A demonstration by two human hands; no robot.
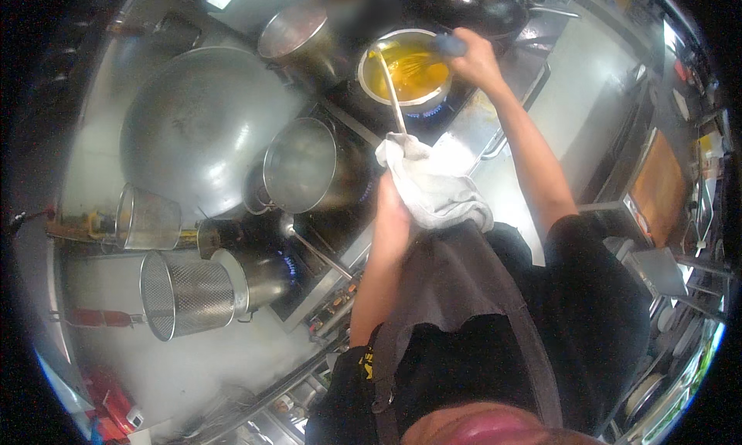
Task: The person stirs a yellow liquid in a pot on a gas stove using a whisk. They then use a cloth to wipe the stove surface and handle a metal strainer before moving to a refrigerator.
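Note:
A saucepan (409,103) sits over a lit gas burner, with blue flame (426,112) below its near side. Inside is a glossy yellow liquid (400,88). My right hand (478,59) grips the blue-grey handle (449,45) of a whisk, whose wires (418,65) reach into the liquid. The pan's long pale handle (390,88) points toward me, its near end wrapped in a white cloth (432,181). My left hand (394,199) holds this handle through the cloth, which hides most of the fingers.
Left of the pan stand a tall pot (301,164), another deep pot (301,36) and a large metal wok (191,120). A perforated basket strainer (194,297) lies near a lit burner at lower left. A dark wok (493,16) is at the back; a brown board (658,184) is far right.

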